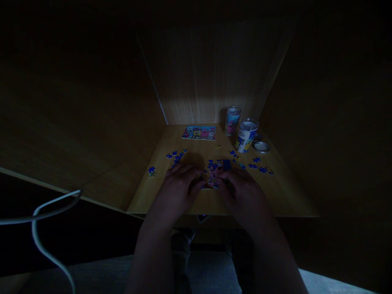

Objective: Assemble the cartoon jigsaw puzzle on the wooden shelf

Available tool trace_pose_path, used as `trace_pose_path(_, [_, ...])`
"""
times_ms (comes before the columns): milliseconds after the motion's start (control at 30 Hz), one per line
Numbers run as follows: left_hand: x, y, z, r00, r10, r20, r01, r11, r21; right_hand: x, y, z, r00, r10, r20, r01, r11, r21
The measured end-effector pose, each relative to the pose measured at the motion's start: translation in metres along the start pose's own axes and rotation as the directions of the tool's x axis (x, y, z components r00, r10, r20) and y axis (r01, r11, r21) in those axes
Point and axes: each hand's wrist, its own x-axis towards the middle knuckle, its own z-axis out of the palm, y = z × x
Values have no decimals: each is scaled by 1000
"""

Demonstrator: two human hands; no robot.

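A partly joined jigsaw puzzle [212, 173] with a cartoon picture in pink, yellow and blue lies on the wooden desk near its front. At its left edge, my left hand [180, 185] has thumb and forefinger closed on the border pieces. From the other side my right hand [240, 188] reaches in, its thumb and forefinger pinched on the right part of the puzzle. Dim light hides whether a loose piece sits between those fingers. Loose blue-backed puzzle pieces [178, 158] lie beyond my left hand, and more pieces [262, 169] lie right of my right hand.
A finished-looking picture card [199, 132] lies at the back. Two clear-topped cans with cartoon prints, a rear can [232, 122] and a nearer can [245, 136], stand at the back right beside a round metal lid [261, 147]. Wooden panels enclose the desk. A white cable [36, 232] hangs at left.
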Motion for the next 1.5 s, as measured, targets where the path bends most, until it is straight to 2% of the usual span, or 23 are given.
trace_pose_path(333, [5,1,-1,996,67,52,-63,996,-64,0,-1,-2,1000,-3,21,3,1000,8])
trace_pose_path(700, [4,2,-2,998,29,59,-27,999,-33,0,1,-1,1000,-10,22,10,1000,-3])
trace_pose_path(900, [0,-1,2,998,-66,-3,66,996,-54,0,-1,-2,1000,-8,22,8,1000,6])
trace_pose_path(1500, [4,-2,0,998,58,23,-56,995,-87,0,-1,-1,1000,-2,16,2,1000,4])
